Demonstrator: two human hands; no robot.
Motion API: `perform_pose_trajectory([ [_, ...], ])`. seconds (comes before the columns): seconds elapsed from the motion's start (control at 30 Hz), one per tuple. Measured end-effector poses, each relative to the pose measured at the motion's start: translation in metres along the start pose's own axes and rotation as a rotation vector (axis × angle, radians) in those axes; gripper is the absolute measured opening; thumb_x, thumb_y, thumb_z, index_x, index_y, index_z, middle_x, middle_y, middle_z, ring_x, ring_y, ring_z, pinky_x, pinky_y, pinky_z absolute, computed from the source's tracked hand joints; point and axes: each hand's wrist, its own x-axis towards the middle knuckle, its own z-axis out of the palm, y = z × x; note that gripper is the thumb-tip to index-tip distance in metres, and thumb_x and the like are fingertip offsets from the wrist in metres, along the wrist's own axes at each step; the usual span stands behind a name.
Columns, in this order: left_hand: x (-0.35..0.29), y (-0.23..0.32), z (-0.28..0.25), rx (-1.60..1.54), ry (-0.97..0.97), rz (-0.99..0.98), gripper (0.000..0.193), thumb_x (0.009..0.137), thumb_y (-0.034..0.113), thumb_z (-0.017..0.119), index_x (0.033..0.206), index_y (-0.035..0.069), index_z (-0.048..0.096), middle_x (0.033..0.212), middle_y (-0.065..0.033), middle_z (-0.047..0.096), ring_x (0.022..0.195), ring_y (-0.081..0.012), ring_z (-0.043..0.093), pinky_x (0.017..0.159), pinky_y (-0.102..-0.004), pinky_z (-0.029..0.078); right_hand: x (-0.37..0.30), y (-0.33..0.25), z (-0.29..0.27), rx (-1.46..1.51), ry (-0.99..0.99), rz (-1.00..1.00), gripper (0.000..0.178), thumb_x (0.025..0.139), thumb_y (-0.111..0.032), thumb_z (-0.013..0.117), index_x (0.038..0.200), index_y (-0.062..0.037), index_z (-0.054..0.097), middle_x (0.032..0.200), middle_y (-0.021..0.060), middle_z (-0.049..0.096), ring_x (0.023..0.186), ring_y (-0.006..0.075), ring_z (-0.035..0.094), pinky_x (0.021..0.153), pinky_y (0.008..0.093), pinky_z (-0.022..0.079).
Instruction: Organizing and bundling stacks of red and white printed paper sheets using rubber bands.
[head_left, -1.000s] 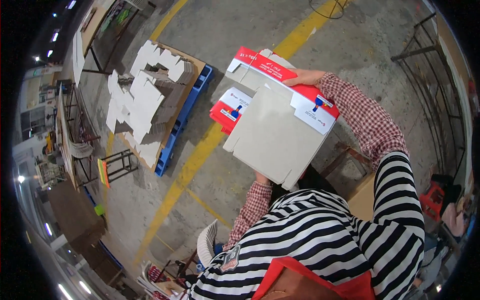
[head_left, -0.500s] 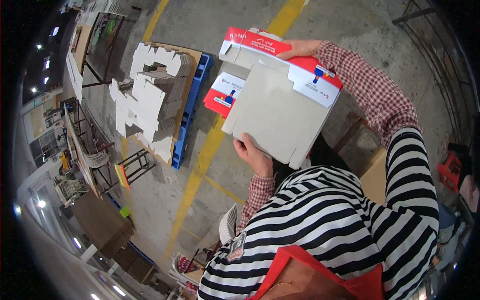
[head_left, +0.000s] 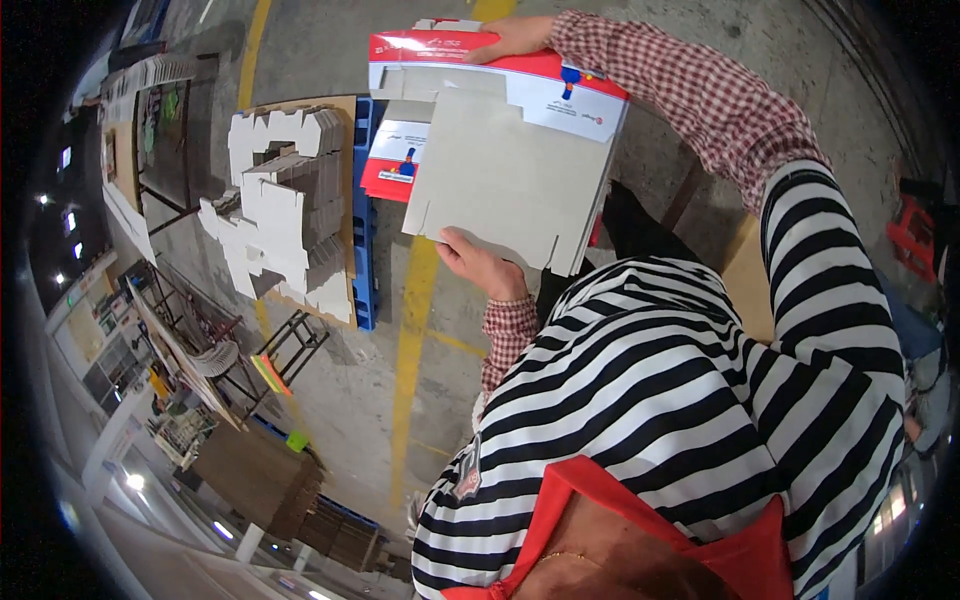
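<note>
Between my hands is a stack of flat carton blanks (head_left: 512, 175), plain grey on the broad face, with red and white printed flaps along the far side and at the left. My right hand (head_left: 514, 38) grips the far edge, lying over the red flap. At the near left edge, my left hand (head_left: 484, 266) has its thumb on the grey board; its other fingers are mostly hidden beneath. The near side of the stack is close to my striped shirt.
To the left, a blue pallet (head_left: 366, 255) bears a brown board and piles of white die-cut card (head_left: 275, 215). A dark metal frame (head_left: 300, 345) stands near it. Yellow lines (head_left: 412, 350) cross the concrete floor. A red plastic stool (head_left: 912, 238) is at the far right.
Both hands and the carton blanks have shifted up and left in the view. The pallet and the surroundings have also shifted as the view turned. My grip looks the same.
</note>
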Motion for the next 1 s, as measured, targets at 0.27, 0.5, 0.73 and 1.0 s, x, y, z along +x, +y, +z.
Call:
perform_pose_trajectory([
  [0.27,-0.005,0.009,0.007,0.069,0.059,-0.002,0.045,0.093,0.036,0.041,0.117,-0.002,0.037,0.116,-0.0144,0.047,0.101,-0.0231,0.048,0.087,-0.0343,0.041,-0.027,-0.025,-0.030,0.223,-0.112,-0.194,0.077,0.070,-0.062,0.058,0.119,-0.0023,0.051,0.113,0.0150,0.056,0.104,0.0259,0.054,0.087,0.0364,0.043],
  [0.5,0.003,0.002,-0.011,0.122,0.078,-0.007,0.049,0.093,0.037,0.040,0.120,-0.003,0.037,0.118,-0.0146,0.046,0.101,-0.0231,0.047,0.087,-0.0338,0.040,-0.045,-0.088,-0.012,0.033,0.005,0.260,0.074,0.072,-0.056,0.059,0.123,-0.0042,0.048,0.117,0.0152,0.054,0.106,0.0253,0.052,0.089,0.0358,0.042],
  [0.73,0.011,-0.009,0.000,0.056,0.075,-0.068,0.050,0.094,0.038,0.038,0.120,-0.004,0.038,0.120,-0.0153,0.045,0.103,-0.0227,0.046,0.089,-0.0340,0.039,0.009,-0.012,-0.015,0.129,0.031,-0.108,0.081,0.075,-0.068,0.046,0.125,-0.0039,0.044,0.116,0.0156,0.052,0.098,0.0247,0.056,0.084,0.0352,0.046],
  [1.0,0.017,-0.018,-0.007,0.005,0.000,0.022,0.049,0.095,0.039,0.036,0.118,-0.005,0.040,0.120,-0.0133,0.046,0.108,-0.0209,0.045,0.093,-0.0325,0.036,0.002,-0.012,-0.031,0.106,-0.024,-0.233,0.067,0.083,-0.054,0.049,0.127,-0.0032,0.043,0.121,0.0127,0.050,0.112,0.0191,0.044,0.095,0.0274,0.034],
])
